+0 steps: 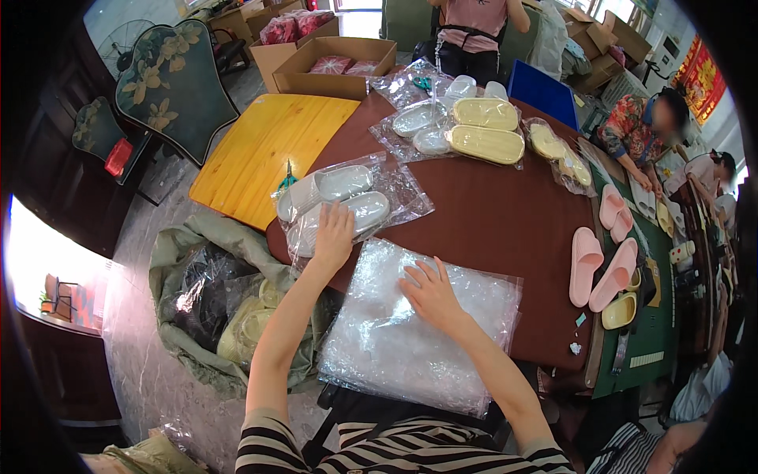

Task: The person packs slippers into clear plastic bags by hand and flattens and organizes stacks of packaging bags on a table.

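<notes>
A pair of white slippers (347, 183) lies in a clear plastic bag on the brown table, left of the middle. My left hand (335, 237) rests on the nearer slipper with its fingers stretched out over it. At the table's near edge lies a stack of clear plastic bags (387, 340), shiny and creased. The fingers of my right hand (430, 294) are spread over the top of this stack, and I see nothing gripped in them. Teal-handled scissors (287, 178) lie just beyond the bagged slippers, on the yellow board.
Bagged yellow slippers (485, 144) lie at the table's far side. Pink slippers (586, 267) stand at the right. On the left, a green sack (170, 272) of bagged goods sits below a yellow wooden board (260, 146). A blue tray (545, 95) stands far right; people sit around.
</notes>
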`<state>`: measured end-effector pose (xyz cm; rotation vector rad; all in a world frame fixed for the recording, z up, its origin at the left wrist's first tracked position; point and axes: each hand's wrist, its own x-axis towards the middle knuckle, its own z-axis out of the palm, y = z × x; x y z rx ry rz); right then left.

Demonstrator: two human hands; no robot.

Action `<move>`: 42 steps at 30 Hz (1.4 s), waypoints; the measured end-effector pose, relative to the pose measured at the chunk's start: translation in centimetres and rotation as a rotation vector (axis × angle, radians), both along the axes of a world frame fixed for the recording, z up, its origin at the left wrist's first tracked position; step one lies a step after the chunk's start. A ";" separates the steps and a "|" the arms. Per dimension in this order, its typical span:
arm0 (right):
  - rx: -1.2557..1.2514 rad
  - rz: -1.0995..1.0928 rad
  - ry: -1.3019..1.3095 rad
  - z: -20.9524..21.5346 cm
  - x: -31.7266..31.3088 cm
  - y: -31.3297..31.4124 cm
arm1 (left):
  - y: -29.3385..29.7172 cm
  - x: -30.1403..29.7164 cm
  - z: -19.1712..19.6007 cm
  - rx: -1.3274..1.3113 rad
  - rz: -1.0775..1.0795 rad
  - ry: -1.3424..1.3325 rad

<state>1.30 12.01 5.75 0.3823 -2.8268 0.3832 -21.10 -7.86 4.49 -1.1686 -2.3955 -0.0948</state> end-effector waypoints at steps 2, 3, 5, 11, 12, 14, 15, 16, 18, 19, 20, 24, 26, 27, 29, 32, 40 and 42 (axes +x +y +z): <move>0.047 -0.041 -0.049 -0.3 1.5 -0.2 | -0.6 -0.7 -1.5 -0.108 0.035 0.040; 0.044 -0.041 -0.057 -0.3 1.9 -0.2 | -0.6 -1.1 -1.7 -0.111 0.035 0.033; -0.075 -0.125 -0.131 0.3 2.6 -0.4 | -0.2 -1.5 -0.7 -0.060 0.004 0.059; -0.025 -0.183 -0.223 -0.8 2.9 0.0 | -0.5 -1.2 7.5 0.296 -0.053 -0.228; -0.014 -0.188 -0.249 -0.9 2.8 0.0 | -0.5 -0.5 8.7 0.292 -0.058 -0.230; -0.022 -0.181 -0.278 -1.0 2.8 0.0 | -0.6 1.9 11.5 0.365 -0.142 -0.214; -0.013 -0.183 -0.317 -1.0 2.8 0.3 | -0.1 3.9 12.9 0.386 -0.215 -0.189; -0.017 -0.189 -0.320 -1.3 2.9 0.5 | 0.2 6.1 13.9 0.383 -0.221 -0.192; -0.129 -0.139 -0.174 -2.3 3.1 1.6 | 0.7 10.2 15.4 0.307 -0.377 -0.165; -0.285 -0.127 -0.054 -3.0 3.1 2.8 | 1.1 12.4 15.6 0.270 -0.403 -0.135; -0.288 -0.130 -0.055 -3.4 4.0 3.9 | 0.9 14.4 15.6 0.230 -0.418 -0.105; -1.628 -0.563 -0.003 2.5 7.7 7.3 | -2.2 19.9 12.8 0.062 -0.497 -0.030; -1.420 -0.744 0.114 1.9 10.8 11.0 | -2.0 21.9 12.1 -0.016 -0.565 -0.020; -1.417 -0.759 0.119 1.7 12.0 11.5 | -1.9 22.4 11.1 -0.060 -0.588 -0.044; -1.383 -0.742 0.251 4.1 13.1 10.9 | -1.9 23.0 9.3 -0.120 -0.601 -0.113; -1.347 -0.669 0.037 3.4 15.1 11.4 | -1.3 23.3 7.9 -0.093 -0.605 -0.181; -1.275 -0.576 -0.484 3.2 15.7 9.7 | -1.2 24.3 8.3 -0.150 -0.622 -0.213; -1.267 -0.392 -0.699 2.0 15.4 9.9 | -1.5 24.5 7.7 -0.181 -0.630 -0.251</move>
